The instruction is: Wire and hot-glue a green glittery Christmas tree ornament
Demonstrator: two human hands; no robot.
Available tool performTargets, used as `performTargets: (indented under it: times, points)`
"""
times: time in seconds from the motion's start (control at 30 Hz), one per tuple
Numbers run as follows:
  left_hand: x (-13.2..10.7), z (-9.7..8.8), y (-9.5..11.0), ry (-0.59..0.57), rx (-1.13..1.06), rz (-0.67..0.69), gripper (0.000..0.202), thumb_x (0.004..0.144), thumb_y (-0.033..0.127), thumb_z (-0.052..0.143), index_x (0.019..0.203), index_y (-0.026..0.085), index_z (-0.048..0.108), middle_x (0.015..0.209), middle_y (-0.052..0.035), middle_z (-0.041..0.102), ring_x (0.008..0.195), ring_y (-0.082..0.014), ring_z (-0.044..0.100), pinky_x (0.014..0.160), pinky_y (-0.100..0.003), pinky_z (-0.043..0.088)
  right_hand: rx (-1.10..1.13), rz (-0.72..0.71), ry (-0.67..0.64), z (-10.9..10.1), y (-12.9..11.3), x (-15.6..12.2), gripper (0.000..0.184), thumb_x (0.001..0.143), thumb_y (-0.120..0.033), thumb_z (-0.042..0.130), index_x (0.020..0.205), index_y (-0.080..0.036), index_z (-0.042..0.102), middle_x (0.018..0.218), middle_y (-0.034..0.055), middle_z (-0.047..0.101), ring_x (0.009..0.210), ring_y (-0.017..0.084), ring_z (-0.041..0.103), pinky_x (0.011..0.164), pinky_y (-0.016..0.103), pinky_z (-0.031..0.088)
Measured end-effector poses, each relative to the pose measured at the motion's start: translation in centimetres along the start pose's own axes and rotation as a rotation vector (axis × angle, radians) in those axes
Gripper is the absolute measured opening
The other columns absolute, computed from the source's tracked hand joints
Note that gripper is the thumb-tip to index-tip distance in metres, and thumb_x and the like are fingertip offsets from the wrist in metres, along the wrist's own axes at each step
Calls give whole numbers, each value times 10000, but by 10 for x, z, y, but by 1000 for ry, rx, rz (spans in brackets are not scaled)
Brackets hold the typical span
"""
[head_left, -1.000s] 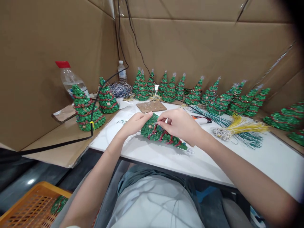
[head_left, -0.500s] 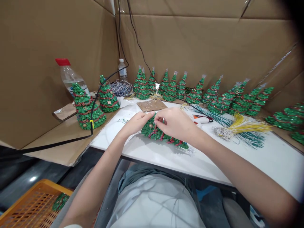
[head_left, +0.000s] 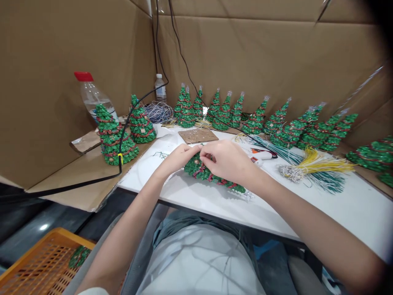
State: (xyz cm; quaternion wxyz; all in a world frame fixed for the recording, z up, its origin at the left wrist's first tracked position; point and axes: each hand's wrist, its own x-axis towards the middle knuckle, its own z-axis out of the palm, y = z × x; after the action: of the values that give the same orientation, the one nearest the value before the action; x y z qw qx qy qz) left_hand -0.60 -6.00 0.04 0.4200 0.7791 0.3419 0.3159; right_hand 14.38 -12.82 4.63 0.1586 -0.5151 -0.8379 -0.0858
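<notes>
1. Green, glittery and wound with red garland, the small tree (head_left: 201, 173) lies on its side between the hands, near the front edge of the white table (head_left: 184, 200); its base faces the left hand and its clear star tip (head_left: 249, 196) points right and towards the person.
2. The left hand (head_left: 178, 159) grips the base end, thumb along the top, presumably so the round body cannot roll; its other fingers are partly hidden.
3. The right hand (head_left: 225, 162) is closed in a pinch, thumb and forefinger against the tree's upper side, a hold that suits fine work. I cannot tell what, if anything, sits between the fingertips.
4. Just beyond lies a brown board (head_left: 198, 136), flat; to the right, a white-and-orange tool (head_left: 260, 155) and bundled yellow and green wires (head_left: 311, 166), likely put there for easy reach.
5. Farther out, finished-looking trees (head_left: 221, 116) line the back, perhaps to leave working room. Two more (head_left: 115, 141) stand at left on a cardboard sheet (head_left: 70, 190), near a red-capped bottle (head_left: 95, 100).
</notes>
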Motion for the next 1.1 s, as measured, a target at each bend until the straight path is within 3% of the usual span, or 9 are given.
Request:
performTargets:
  times: [0.3, 0.8, 1.1]
  points:
    - [1, 1, -3, -23, -38, -19, 440, 823, 493, 406, 523, 179, 340, 520, 46, 287, 503, -76, 232, 486, -239, 181, -85, -37, -3, 1, -1, -1, 233, 832, -128, 455, 705, -151, 649, 701, 48, 633, 620, 140, 512, 587, 276, 299]
    - [0, 2, -1, -39, -51, -6, 362, 835, 418, 368, 569, 174, 393, 544, 38, 345, 529, -87, 274, 490, -235, 209, -45, -84, -18, 1, 1, 2, 227, 783, -72, 469, 655, -151, 639, 675, 41, 626, 602, 134, 495, 589, 274, 309]
    - [2, 1, -5, -36, 12, -14, 390, 825, 454, 350, 542, 187, 329, 510, 39, 282, 532, -96, 225, 491, -251, 197, -188, -115, -157, -9, -8, 10, 199, 756, -57, 505, 729, -147, 680, 765, 92, 684, 702, 190, 589, 608, 290, 346]
